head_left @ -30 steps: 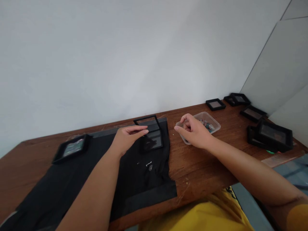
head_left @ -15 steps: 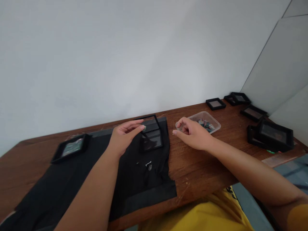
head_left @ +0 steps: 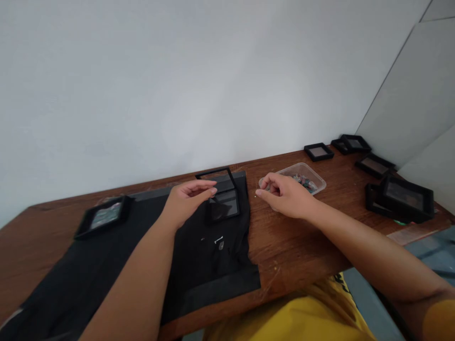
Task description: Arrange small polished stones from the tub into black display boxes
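My left hand (head_left: pixel 188 199) is closed in a pinch over the black cloth (head_left: pixel 209 265), with a tiny item at its fingertips too small to make out. Just beyond and beside it stands an open black frame case (head_left: pixel 223 206) with clear panes. My right hand (head_left: pixel 284 193) is curled, thumb near the fingers, at the left end of a clear plastic tub (head_left: pixel 322 183) of small packets; whether it holds anything is unclear. Small loose bits (head_left: pixel 221 245), one pale and one clear, lie on the cloth nearer to me.
A black frame (head_left: pixel 104 215) with packets inside lies at the left. Several black frames (head_left: pixel 405 196) sit at the right of the wooden table (head_left: pixel 291 241), some stacked, near the wall.
My left fingers have closed together a little more, and the item between them shows less. My right hand has barely moved.
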Demonstrator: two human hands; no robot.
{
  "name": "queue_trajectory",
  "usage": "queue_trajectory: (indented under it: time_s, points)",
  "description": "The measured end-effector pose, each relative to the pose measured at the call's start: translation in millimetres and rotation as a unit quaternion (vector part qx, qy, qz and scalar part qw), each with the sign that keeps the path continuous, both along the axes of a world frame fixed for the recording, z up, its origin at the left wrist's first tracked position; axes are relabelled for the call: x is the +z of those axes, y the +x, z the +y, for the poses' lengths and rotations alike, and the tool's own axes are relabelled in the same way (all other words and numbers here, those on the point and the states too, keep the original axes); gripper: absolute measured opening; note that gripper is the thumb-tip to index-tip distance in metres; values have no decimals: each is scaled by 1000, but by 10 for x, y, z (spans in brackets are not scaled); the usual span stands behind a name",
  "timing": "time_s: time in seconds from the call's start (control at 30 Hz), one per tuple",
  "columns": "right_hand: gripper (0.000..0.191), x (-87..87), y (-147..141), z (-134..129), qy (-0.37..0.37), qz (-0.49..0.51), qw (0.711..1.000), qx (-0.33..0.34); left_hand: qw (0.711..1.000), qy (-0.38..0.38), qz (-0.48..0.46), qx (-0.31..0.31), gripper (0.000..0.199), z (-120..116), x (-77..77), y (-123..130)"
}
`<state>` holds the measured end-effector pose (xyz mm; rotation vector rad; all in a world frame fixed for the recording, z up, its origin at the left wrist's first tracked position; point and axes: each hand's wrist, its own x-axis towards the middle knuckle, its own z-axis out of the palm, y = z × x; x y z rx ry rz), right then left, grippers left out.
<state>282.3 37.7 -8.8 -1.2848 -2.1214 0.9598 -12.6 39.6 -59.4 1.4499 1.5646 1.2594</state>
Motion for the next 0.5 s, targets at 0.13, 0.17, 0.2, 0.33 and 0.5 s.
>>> queue_trajectory:
  time_s: [0.13,0.17,0.2,0.33,0.5]
  points:
    - [17,1,-13,-8,5,-13,1000,17,997,-50,48,-35,52,18,-69,-15]
    - [17,1,-15,-11,5,-15,1000,23,996,-61,56,-46,54,22,-84,-27]
    - [17,1,-17,-13,5,-16,999,29,994,-67,61,-55,56,25,-96,-39]
    - [18,4,-14,-18,13,-21,999,34,991,-72,82,-83,60,19,-105,-71]
    - [20,18,-11,-18,17,-33,999,40,984,-76,119,-111,53,0,-67,-61]
